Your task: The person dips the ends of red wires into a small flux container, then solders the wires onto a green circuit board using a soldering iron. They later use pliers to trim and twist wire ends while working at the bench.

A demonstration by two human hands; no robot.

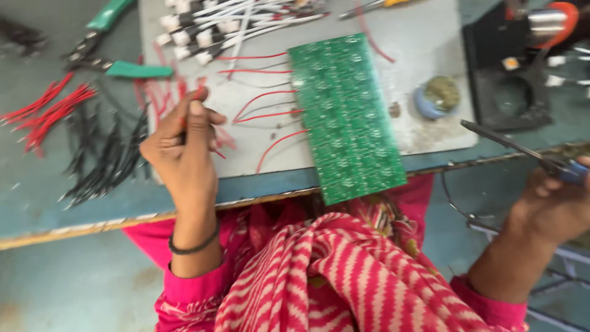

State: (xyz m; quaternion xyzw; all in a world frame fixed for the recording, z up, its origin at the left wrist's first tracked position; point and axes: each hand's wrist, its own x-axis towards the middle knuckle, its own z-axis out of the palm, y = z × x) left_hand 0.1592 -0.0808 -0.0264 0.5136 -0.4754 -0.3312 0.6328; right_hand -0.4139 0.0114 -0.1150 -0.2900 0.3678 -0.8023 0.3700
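Pink-and-white striped cloth (344,276) was draped below the table edge. A thin red wire (195,98) was pinched by the left hand (181,147) beside the long green circuit board (344,117); a blue-handled soldering iron (522,150) was gripped by the right hand (556,206).

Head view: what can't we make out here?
- Left hand: its own fingers hide how it grips a thin red wire.
- Long green circuit board: motion blur hides its parts.
- Blue-handled soldering iron in right hand: frame edge cuts the handle.
- White plug connectors: top edge crops them.

Circuit board (347,117) on mat (424,37), wire bundles (55,110) left, soldering stand (516,80) right, pliers (110,61) behind wires
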